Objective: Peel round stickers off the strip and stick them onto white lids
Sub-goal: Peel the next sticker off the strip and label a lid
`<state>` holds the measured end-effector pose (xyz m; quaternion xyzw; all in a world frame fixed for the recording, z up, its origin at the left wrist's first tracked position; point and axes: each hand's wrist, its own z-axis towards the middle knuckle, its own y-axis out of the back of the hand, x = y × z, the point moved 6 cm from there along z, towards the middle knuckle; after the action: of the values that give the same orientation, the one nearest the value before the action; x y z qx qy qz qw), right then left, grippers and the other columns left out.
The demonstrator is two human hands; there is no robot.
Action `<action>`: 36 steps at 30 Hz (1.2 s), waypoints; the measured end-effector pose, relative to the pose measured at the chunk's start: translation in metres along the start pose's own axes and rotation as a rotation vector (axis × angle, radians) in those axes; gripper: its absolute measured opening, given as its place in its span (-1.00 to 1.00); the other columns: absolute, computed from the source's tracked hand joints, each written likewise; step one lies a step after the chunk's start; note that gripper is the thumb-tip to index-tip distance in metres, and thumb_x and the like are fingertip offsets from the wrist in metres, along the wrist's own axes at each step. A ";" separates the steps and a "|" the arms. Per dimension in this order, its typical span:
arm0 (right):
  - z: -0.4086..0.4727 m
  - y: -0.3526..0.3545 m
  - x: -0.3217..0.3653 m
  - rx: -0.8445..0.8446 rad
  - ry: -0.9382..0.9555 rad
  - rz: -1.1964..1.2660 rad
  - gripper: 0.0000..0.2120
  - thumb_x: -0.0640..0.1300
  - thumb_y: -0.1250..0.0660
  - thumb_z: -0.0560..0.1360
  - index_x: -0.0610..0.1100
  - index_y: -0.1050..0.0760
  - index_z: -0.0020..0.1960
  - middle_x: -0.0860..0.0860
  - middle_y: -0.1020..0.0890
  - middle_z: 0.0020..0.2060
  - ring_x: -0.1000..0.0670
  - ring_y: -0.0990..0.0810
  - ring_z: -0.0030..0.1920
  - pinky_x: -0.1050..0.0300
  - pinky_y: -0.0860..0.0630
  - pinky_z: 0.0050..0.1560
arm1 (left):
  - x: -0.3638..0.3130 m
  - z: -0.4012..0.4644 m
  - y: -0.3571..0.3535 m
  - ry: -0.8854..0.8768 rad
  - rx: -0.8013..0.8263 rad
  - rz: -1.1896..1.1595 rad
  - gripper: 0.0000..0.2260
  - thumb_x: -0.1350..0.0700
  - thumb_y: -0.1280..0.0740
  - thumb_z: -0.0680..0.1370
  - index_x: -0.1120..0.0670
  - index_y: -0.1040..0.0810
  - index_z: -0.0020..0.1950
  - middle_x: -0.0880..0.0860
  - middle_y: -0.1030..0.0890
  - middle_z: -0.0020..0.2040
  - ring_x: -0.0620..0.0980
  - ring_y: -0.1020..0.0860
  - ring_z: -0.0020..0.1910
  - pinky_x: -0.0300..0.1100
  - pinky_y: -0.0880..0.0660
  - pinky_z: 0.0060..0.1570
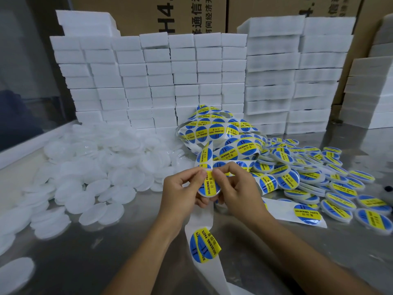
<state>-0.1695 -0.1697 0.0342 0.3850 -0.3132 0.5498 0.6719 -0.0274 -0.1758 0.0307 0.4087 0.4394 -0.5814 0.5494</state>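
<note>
White foam blocks (pixel 161 81) stacked w/ cardboard boxes (pixel 148 13) behind.

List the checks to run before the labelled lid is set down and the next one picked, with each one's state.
1. Both hands, left hand and right hand, hold the lid: ok.
2. Sticker flat at its top edge: cannot tell, fingers cover it.
3. Sticker strip has stickers left: ok.
4. Blank lids on the left: ok.
5. Finished lids piled right: ok.

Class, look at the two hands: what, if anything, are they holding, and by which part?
Both hands hold one white lid by its rim: left hand on its left side, right hand on its right, both thumbs pressing the sticker's top edge.
</note>
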 end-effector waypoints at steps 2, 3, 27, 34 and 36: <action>0.001 0.002 -0.001 -0.022 0.006 0.004 -0.89 -0.09 -0.29 0.61 -0.09 -0.49 -0.07 0.00 -0.68 -0.40 0.03 -0.62 -0.47 0.20 -0.49 -0.49 | 0.000 0.000 -0.003 0.006 0.020 -0.009 -0.82 0.15 -0.33 0.58 0.10 -0.65 0.14 0.09 -0.67 -0.31 -0.01 -0.56 -0.48 -0.22 -0.54 -0.43; 0.001 0.002 -0.002 -0.024 0.016 -0.003 -0.93 -0.10 -0.29 0.61 -0.07 -0.50 -0.04 0.00 -0.69 -0.38 0.06 -0.64 -0.44 0.22 -0.51 -0.45 | 0.000 0.000 -0.004 0.009 0.021 -0.015 -0.81 0.18 -0.31 0.59 0.11 -0.64 0.16 0.10 -0.67 -0.28 -0.02 -0.56 -0.45 -0.21 -0.55 -0.41; 0.036 0.118 -0.013 -0.434 0.102 -0.599 -0.78 -0.03 -0.50 0.45 -0.11 -0.57 0.00 -0.05 -0.57 -0.01 -0.01 -0.51 -0.02 0.10 -0.42 -0.02 | 0.030 0.006 0.023 0.117 -0.222 0.439 -0.72 -0.06 -0.46 0.45 -0.07 -0.52 0.11 -0.06 -0.59 0.04 -0.18 -0.56 -0.12 -0.35 -0.40 -0.33; 0.051 0.156 -0.041 -0.581 -0.014 -0.758 -0.77 -0.04 -0.38 0.55 -0.19 -0.53 0.08 -0.18 -0.54 0.09 -0.17 -0.50 0.06 0.06 -0.34 -0.05 | 0.042 0.005 0.020 0.267 -0.166 0.252 -0.63 0.06 -0.49 0.45 -0.04 -0.48 0.20 -0.07 -0.70 -0.13 -0.14 -0.63 -0.22 -0.28 -0.49 -0.35; 0.054 0.157 -0.046 -0.579 -0.031 -0.768 -0.76 -0.04 -0.36 0.56 -0.20 -0.53 0.09 -0.19 -0.53 0.11 -0.16 -0.49 0.04 0.07 -0.32 -0.06 | 0.045 0.006 0.020 0.289 -0.171 0.185 -0.68 0.13 -0.48 0.46 -0.01 -0.52 0.18 -0.09 -0.70 -0.21 -0.20 -0.59 -0.40 -0.32 -0.46 -0.46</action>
<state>-0.3321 -0.2240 0.0496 0.2781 -0.2988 0.1462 0.9011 -0.0100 -0.1940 -0.0115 0.4785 0.5220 -0.4243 0.5644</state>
